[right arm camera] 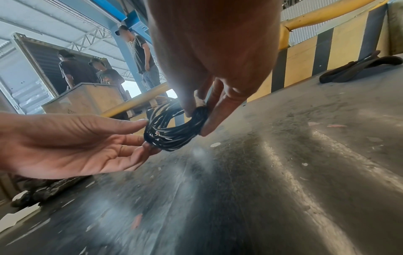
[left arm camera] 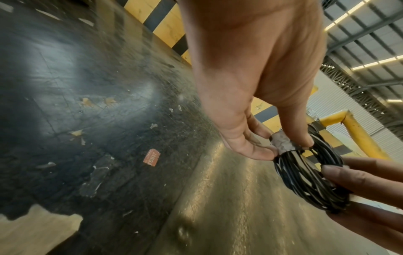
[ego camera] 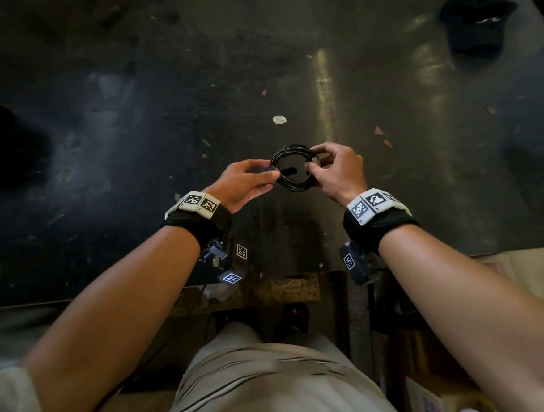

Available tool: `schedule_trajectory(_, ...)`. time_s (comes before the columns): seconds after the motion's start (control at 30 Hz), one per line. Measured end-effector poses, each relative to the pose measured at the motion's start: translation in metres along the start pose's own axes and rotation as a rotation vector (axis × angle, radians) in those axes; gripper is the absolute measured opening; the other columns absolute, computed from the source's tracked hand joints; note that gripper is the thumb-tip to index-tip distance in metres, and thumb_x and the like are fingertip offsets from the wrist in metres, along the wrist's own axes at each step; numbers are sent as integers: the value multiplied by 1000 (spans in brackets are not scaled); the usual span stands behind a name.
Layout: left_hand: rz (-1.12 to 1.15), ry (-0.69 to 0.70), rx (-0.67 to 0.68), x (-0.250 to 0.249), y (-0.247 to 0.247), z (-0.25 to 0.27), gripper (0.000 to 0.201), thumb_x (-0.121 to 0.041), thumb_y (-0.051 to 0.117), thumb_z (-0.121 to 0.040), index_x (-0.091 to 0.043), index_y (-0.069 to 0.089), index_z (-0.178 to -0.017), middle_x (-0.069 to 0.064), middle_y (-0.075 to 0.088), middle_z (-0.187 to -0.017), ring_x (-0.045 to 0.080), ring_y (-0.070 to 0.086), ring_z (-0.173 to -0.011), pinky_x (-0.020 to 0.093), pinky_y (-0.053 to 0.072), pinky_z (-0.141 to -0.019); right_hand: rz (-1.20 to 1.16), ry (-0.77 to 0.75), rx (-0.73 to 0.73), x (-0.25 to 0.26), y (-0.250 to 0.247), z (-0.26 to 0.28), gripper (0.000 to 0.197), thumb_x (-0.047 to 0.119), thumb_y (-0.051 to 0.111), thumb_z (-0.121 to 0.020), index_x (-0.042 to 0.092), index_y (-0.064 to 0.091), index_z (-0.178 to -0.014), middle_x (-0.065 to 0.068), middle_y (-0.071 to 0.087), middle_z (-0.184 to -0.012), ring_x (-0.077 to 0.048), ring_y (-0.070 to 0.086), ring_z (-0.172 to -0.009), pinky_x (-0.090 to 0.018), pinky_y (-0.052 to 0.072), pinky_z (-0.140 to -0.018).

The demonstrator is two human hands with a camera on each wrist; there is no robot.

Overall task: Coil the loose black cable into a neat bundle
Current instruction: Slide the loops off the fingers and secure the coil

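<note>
Coil (ego camera: pixel 291 168) at frame centre is nearly finished — both hands' fingers (right arm camera: pixel 139 123) are pinching it; next, tucking the end

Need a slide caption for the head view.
Both hands, left hand and right hand, hold the coiled black cable above the dark floor.

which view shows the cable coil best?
Left wrist: the cable coil fills the corner, strands distinct, taped section visible. Right wrist shows it backlit; head view shows a small ring between both hands.
</note>
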State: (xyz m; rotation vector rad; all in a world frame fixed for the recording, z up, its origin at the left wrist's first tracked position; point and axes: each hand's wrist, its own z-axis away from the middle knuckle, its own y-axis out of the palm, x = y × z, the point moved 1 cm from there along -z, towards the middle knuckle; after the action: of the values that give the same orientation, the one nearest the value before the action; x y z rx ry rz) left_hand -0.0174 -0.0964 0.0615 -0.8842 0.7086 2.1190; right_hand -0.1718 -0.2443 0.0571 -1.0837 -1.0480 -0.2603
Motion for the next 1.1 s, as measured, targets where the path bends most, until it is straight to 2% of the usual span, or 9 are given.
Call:
schedule_trajectory(0.13,-26,-3,-26,5,3,1,34,-4,73,-87,-13,60,-117,9,68,-123,19,67,-114,32,54,-99,-26,-3,22,-1,4,8,25,21,81,-82,20,77,-106,2,77,-91,-16,74,-84,-42,64,-80)
schedule_trajectory(0.27,-86,-2,-33,8,0,-1,46,-6,76,-86,-9,58,-129,6,72,-119,16,68,-112,29,54,-94,-33,-16,49,2,5,11,26,20,82,-82,20,77,-107,5,75,-91,-15,74,-85,-41,64,-80)
schedule_trajectory(0.33,-127,-11,-38,8,0,-3,45,-6,76,-86,-7,62,-129,4,74,-116,15,68,-112,29,54,-96,-40,-3,79,1,5,12,26,19,83,-81,20,77,-107,5,75,-88,-15,75,-84,-41,65,-78)
schedule_trajectory(0.5,-224,-66,-21,7,-1,-6,35,-11,77,-86,-9,72,-121,2,76,-114,10,68,-106,22,53,-79,-53,9,128,1,6,14,28,20,85,-80,21,77,-106,3,75,-89,-16,74,-86,-42,64,-80)
schedule_trajectory(0.63,-315,-97,-66,6,1,-9,32,-15,78,-86,-7,72,-116,2,73,-105,10,65,-95,26,53,-79,-50,11,133,2,8,17,28,21,85,-79,21,78,-106,4,74,-85,-17,74,-87,-42,63,-83)
schedule_trajectory(0.8,-468,-30,-188,7,4,-12,27,-17,81,-84,-7,74,-108,6,74,-107,12,66,-92,25,55,-79,-42,3,134,0,14,20,27,24,85,-78,24,77,-104,-1,77,-89,-18,73,-87,-43,63,-83)
schedule_trajectory(0.93,-495,-11,-224,7,5,-13,28,-19,83,-82,-6,75,-106,12,75,-113,15,68,-95,29,56,-88,-30,-5,131,1,15,19,27,23,84,-79,24,77,-105,3,74,-87,-16,73,-86,-38,62,-85)
schedule_trajectory(1.03,-513,-4,-200,3,7,-9,33,-25,83,-82,-7,73,-108,10,75,-113,19,69,-105,34,57,-95,-19,-3,120,2,15,18,28,24,84,-80,22,76,-106,5,72,-87,-16,71,-86,-35,59,-86)
schedule_trajectory(1.1,-545,29,-174,-5,11,-3,40,-30,83,-82,-8,72,-112,7,74,-112,17,69,-103,34,59,-84,-36,23,103,1,17,16,28,24,84,-80,21,75,-106,5,72,-85,-18,72,-86,-39,60,-88)
